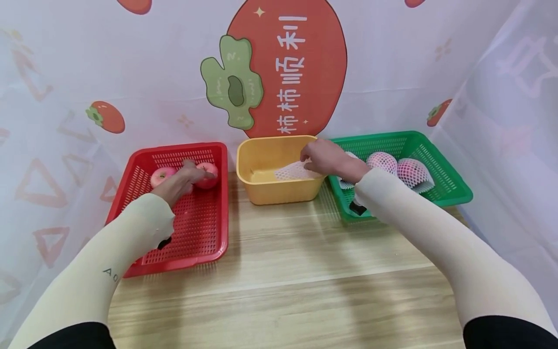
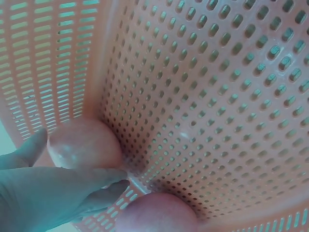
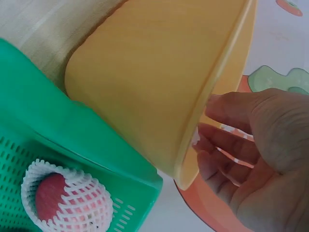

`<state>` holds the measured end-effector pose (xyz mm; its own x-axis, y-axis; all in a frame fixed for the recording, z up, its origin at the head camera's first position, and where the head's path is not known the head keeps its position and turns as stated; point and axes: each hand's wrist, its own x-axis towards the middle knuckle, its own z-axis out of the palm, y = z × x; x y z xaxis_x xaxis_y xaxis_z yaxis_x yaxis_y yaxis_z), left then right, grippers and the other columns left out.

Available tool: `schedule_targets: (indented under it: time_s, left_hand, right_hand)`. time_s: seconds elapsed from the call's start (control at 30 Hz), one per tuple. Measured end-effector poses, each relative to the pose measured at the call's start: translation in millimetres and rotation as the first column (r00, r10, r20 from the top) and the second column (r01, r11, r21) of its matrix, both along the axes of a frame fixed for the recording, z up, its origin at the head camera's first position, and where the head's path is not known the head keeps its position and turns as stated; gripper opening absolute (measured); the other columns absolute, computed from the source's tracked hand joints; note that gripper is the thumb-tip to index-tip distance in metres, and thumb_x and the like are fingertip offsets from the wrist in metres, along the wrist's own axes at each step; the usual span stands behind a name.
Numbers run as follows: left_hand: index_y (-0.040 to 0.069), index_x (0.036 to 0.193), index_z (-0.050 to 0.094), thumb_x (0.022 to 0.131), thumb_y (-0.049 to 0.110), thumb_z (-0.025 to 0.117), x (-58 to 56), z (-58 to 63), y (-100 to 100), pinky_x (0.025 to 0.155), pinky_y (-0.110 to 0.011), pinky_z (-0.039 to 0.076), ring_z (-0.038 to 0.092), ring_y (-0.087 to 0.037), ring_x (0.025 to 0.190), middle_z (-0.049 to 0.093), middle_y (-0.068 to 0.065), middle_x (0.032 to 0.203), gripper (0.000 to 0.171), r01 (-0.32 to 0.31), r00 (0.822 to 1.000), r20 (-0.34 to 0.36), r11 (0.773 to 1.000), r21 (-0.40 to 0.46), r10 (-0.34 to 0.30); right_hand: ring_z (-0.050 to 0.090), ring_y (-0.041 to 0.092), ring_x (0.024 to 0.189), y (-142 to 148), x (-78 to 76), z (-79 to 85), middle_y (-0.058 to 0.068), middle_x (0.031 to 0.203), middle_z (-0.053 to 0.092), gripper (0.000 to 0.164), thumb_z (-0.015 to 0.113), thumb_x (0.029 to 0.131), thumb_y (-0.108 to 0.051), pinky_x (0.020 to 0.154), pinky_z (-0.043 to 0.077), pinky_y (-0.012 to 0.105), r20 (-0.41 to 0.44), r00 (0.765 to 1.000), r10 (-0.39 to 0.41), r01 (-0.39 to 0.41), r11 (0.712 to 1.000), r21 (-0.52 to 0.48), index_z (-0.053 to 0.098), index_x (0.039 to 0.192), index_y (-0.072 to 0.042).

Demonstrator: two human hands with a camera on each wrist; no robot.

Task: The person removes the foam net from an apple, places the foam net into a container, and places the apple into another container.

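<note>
Left fingers (image 2: 104,178) wide around apple (image 2: 87,145) in red basket (image 1: 223,208); right fingers (image 3: 231,143) at foam net (image 1: 293,171), grip unclear.

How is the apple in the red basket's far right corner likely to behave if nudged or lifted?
The apple is round, so it would probably roll if nudged, though the nearby walls of the red basket might soon stop it. Its skin looks smooth and shiny, so it may slip in a loose grip.
</note>
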<state>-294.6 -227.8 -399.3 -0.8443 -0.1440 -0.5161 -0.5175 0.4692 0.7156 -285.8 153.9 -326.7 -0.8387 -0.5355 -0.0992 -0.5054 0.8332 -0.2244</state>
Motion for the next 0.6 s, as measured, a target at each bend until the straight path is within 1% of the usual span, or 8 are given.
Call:
schedule_targets:
  time_s: [0.07, 0.13, 0.2, 0.3, 0.4, 0.6]
  left_hand:
    - [0.003, 0.165, -0.012, 0.1, 0.018, 0.069, 1.2, 2.7, -0.3, 0.128, -0.06, 0.021, 0.018, -0.046, 0.15, 0.01, -0.027, 0.168, 0.105, 0.015, 1.0, -0.011, 1.0, -0.006, -0.015]
    - [0.006, 0.165, -0.017, 0.099, 0.017, 0.07, 2.9, 5.3, -0.1, 0.129, -0.06, 0.018, 0.014, -0.046, 0.153, 0.004, -0.026, 0.171, 0.11, 0.023, 0.999, -0.035, 1.0, -0.006, -0.023]
    - [0.008, 0.165, -0.019, 0.098, 0.015, 0.071, 5.9, 9.7, 0.9, 0.129, -0.061, 0.016, 0.012, -0.046, 0.154, 0.002, -0.025, 0.172, 0.113, 0.029, 0.997, -0.068, 1.0, -0.004, -0.029]
    - [0.011, 0.166, -0.012, 0.096, 0.016, 0.074, 11.6, 16.8, 2.4, 0.127, -0.063, 0.022, 0.016, -0.047, 0.152, 0.008, -0.026, 0.169, 0.11, 0.043, 0.992, -0.119, 0.999, -0.029, -0.046]
    - [0.01, 0.165, -0.006, 0.097, 0.02, 0.075, 16.3, 23.4, 2.2, 0.124, -0.064, 0.027, 0.022, -0.048, 0.149, 0.015, -0.027, 0.167, 0.106, 0.06, 0.987, -0.146, 0.996, -0.07, -0.07]
    - [0.01, 0.166, -0.008, 0.098, 0.028, 0.074, 24.1, 31.5, -2.5, 0.122, -0.068, 0.029, 0.023, -0.05, 0.149, 0.018, -0.03, 0.166, 0.108, 0.067, 0.981, -0.174, 0.991, -0.114, -0.086]
  right_hand:
    - [0.071, 0.031, 0.105, 1.6, 0.4, 2.2, 0.015, 0.123, 0.076, 0.029, 0.077, 0.096, -0.015, 0.097, 0.059, 0.049, -0.009, 1.0, -0.004, 0.004, 1.0, -0.021, 0.077, 0.123, -0.003]
    - [0.071, 0.032, 0.107, 3.6, 1.4, 5.0, 0.015, 0.125, 0.075, 0.031, 0.077, 0.097, -0.016, 0.097, 0.059, 0.048, -0.021, 1.0, -0.013, 0.012, 0.999, -0.047, 0.076, 0.124, -0.003]
    - [0.07, 0.033, 0.109, 6.3, 1.4, 6.4, 0.016, 0.128, 0.074, 0.033, 0.077, 0.097, -0.018, 0.099, 0.059, 0.049, -0.036, 0.999, -0.024, 0.021, 0.997, -0.069, 0.075, 0.126, -0.002]
    - [0.07, 0.035, 0.112, 9.4, 2.1, 8.9, 0.017, 0.13, 0.073, 0.035, 0.077, 0.098, -0.018, 0.101, 0.057, 0.05, -0.058, 0.998, -0.035, 0.03, 0.996, -0.086, 0.074, 0.128, -0.001]
    - [0.069, 0.035, 0.115, 12.7, 2.6, 11.4, 0.018, 0.131, 0.072, 0.036, 0.076, 0.098, -0.019, 0.102, 0.056, 0.05, -0.063, 0.996, -0.057, 0.051, 0.994, -0.097, 0.073, 0.129, 0.0]
    - [0.068, 0.037, 0.116, 26.4, 2.4, 18.6, 0.019, 0.133, 0.07, 0.04, 0.074, 0.1, -0.021, 0.1, 0.057, 0.051, -0.099, 0.992, -0.082, 0.068, 0.989, -0.135, 0.069, 0.133, 0.002]
